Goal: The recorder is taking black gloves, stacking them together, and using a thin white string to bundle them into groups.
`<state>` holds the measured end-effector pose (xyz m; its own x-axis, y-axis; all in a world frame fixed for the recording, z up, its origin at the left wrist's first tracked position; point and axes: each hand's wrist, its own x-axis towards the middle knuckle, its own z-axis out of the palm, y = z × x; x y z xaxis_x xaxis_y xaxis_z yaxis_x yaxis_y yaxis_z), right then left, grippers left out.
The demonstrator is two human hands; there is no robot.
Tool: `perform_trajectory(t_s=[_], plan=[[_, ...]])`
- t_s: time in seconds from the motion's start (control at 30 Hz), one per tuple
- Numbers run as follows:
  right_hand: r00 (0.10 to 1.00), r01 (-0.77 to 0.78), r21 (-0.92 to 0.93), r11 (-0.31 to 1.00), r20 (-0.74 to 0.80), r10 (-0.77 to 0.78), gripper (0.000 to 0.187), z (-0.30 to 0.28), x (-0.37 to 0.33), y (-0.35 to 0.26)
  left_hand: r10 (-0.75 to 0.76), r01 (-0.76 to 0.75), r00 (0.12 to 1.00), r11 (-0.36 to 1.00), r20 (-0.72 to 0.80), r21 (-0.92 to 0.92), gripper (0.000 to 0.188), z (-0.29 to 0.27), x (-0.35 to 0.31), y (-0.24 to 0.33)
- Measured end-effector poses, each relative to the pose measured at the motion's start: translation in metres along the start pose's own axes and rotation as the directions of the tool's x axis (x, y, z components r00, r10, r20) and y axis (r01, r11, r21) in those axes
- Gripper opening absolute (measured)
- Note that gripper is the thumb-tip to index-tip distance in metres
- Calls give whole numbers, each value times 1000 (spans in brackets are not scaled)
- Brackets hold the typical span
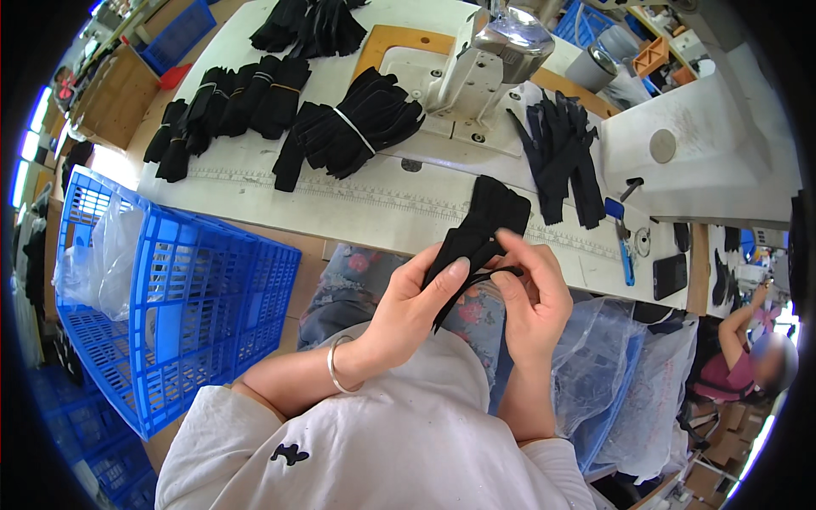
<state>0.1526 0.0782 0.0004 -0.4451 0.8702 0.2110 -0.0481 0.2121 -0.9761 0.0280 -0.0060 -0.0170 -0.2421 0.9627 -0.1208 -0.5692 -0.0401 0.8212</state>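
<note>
at the near edge of the white table (pixel 357 223), both hands work close together on one black strip bundle (pixel 497 204)

in the head view, the bundle slants between the hands: its far end points up and right, seen against the white table, its near end down and left, over the lap. the left hand (pixel 416 302) is closed around the lower left part, thumb laid on top, so it is nearer to that lower end. the right hand (pixel 537 293) sits just to the right, fingertips at the bundle's edge, seeming to pinch a thin black strip (pixel 483 277) against the thumb. farther off, a banded bundle (pixel 340 149) lies to the left, loose strips (pixel 561 157) to the right.
</note>
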Motion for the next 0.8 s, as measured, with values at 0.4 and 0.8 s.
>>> perform_trajectory(t_s=[0.4,0.8], plan=[[968,251,-310,917,107,-229,28,-7,-1,-15,3,-6,999,998,43,62,44,-8,-1,0],[935,346,-438,830,83,-346,30,1,-4,-7,-101,106,993,989,55,-106,48,4,-3,4]])
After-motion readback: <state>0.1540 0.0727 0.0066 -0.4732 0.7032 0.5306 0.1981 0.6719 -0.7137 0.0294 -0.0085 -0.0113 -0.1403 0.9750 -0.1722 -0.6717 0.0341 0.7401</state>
